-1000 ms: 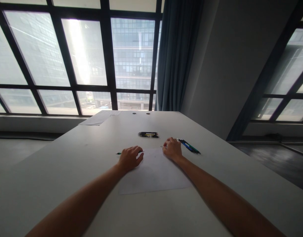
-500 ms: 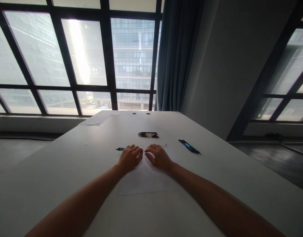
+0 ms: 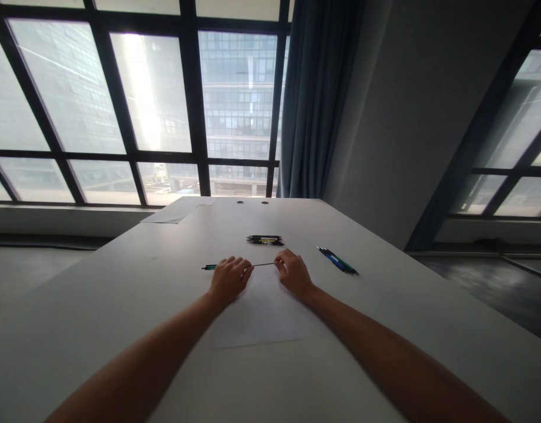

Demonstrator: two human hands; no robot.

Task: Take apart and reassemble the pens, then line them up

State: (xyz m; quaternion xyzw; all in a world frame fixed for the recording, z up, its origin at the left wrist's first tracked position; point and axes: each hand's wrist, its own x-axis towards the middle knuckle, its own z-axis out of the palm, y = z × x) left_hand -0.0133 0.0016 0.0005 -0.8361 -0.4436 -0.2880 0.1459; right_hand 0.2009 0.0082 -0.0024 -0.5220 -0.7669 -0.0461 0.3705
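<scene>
Head view, items entered from left to right. Loose sheets [image 3: 178, 210] are noted at the table's [image 3: 120, 305] far edge, at about 11 o'clock from the hands. A green pen barrel [image 3: 209, 267] is held down under the left hand [image 3: 228, 279], whose fingers are curled over it; its tip end juts out at 9 o'clock. A thin dark refill [image 3: 264, 264] is seen stretched from the barrel towards 3 o'clock, its far end pinched in the fingertips of the right hand [image 3: 293, 273]. A white sheet of paper [image 3: 265, 311] is laid beneath both hands, at 6 o'clock. A bundle of black pens [image 3: 265, 239] is recorded at 12 o'clock, apart from the hands. Blue and green pens [image 3: 338, 261] are listed at 2 o'clock. Risk, as judged: the slim refill could be bent or dropped if pulled off-axis, and small inner parts could be lost on the pale surface.
</scene>
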